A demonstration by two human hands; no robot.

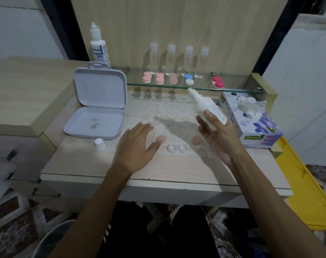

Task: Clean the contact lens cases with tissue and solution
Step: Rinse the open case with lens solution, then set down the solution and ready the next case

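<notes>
My left hand (138, 146) is motion-blurred, so I cannot tell whether its fingertips touch the worktop (177, 168). My right hand (217, 140) covers the lower part of the white bottle (206, 107), whose label is too small to read.

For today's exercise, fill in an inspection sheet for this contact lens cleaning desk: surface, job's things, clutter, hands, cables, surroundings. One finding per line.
Surface: pale wooden desk with a white lace mat.
Job's things: open white lens case between two loose pinkish caps; floral tissue box at right; white solution bottle uncapped, tilted.
Clutter: open grey plastic box; small white bottle cap; coloured lens cases and four clear bottles on the glass shelf.
Hands: right hand grips the solution bottle; left hand open above the desk.
Cables: nothing seen.
Surroundings: yellow bin at right; drawers at left.
</notes>
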